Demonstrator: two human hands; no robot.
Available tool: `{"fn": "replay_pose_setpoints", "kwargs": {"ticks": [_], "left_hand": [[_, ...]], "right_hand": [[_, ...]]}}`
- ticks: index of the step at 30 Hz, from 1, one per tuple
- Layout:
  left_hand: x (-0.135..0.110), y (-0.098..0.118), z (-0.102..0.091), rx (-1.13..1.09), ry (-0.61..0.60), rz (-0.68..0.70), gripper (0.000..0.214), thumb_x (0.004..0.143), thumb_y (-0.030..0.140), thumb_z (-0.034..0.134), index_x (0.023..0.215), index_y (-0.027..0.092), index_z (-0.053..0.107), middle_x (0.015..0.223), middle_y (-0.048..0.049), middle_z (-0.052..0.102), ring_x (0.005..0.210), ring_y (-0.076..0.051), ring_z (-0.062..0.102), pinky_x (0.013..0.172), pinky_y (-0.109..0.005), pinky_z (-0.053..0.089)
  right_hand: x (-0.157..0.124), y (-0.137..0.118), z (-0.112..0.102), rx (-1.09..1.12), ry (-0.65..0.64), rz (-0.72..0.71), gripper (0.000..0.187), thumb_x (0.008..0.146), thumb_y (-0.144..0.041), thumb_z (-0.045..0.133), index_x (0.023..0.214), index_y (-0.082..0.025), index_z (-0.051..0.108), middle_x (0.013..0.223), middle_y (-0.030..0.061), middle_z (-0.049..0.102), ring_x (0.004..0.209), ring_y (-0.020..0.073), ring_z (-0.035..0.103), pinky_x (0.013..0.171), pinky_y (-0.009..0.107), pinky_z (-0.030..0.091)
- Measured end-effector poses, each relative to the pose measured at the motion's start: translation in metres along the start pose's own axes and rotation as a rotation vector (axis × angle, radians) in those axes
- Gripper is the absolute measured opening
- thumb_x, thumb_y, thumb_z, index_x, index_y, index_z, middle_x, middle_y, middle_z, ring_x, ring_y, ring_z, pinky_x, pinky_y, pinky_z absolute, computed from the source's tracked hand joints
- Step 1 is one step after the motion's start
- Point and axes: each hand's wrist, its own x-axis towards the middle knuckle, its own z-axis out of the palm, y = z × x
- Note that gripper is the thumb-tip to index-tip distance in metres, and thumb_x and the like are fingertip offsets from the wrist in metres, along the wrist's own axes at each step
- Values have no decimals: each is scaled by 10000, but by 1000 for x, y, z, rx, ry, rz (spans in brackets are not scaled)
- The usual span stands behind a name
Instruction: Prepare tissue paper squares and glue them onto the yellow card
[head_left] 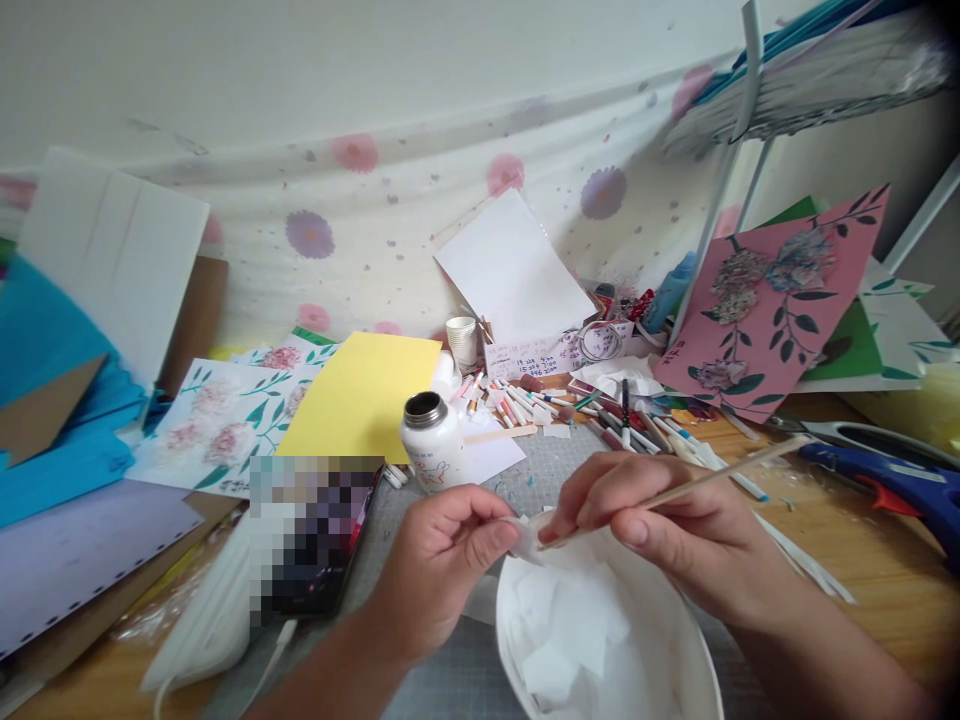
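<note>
My left hand (442, 570) pinches a small piece of thin white paper (527, 538) between thumb and fingertips. A slim wooden stick (697, 484) lies across my right hand (660, 530), its lower tip against the paper. The right fingertips press at that same piece. Just below both hands sits a white bowl (701, 640) with several cut squares of white paper (577, 620) inside. Left of the hands stands an uncapped white bottle (439, 447) with a metal neck. Part of the paper is hidden by my fingers.
A phone (322, 560) on a charging cable leans at the left. Markers (517, 400) lie scattered behind the bottle. At the right are a blue glue gun (900, 480) and a pink flower picture (772, 310). Yellow paper (360, 395) stands at centre-left; the grey cutting mat (375, 520) lies beneath.
</note>
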Motion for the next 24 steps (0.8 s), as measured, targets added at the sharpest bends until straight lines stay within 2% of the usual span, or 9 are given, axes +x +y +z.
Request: {"fn": "replay_pose_setpoints", "kwargs": {"ticks": [8, 17, 24], "left_hand": [[-1, -1, -1, 75, 6, -9, 267, 746, 416, 769, 705, 163, 691, 608, -2, 586, 579, -127, 473, 536, -224, 396], [0, 0, 0, 76, 5, 24, 233, 750, 369, 761, 694, 157, 681, 631, -11, 619, 610, -134, 527, 569, -220, 434], [0, -2, -2, 40, -14, 16, 297, 752, 434, 784, 702, 156, 691, 620, -5, 610, 586, -118, 499, 545, -206, 412]], "right_hand": [[2, -2, 1, -21, -6, -3, 191, 988, -258, 582, 1021, -191, 757, 924, 108, 777, 895, 207, 717, 755, 336, 597], [2, -3, 1, -59, -14, -9, 203, 988, -259, 583, 997, -156, 757, 907, 122, 771, 890, 197, 719, 745, 301, 595], [1, -1, 1, -36, -18, -6, 204, 991, -240, 578, 1007, -145, 759, 911, 126, 766, 904, 195, 714, 763, 297, 587]]}}
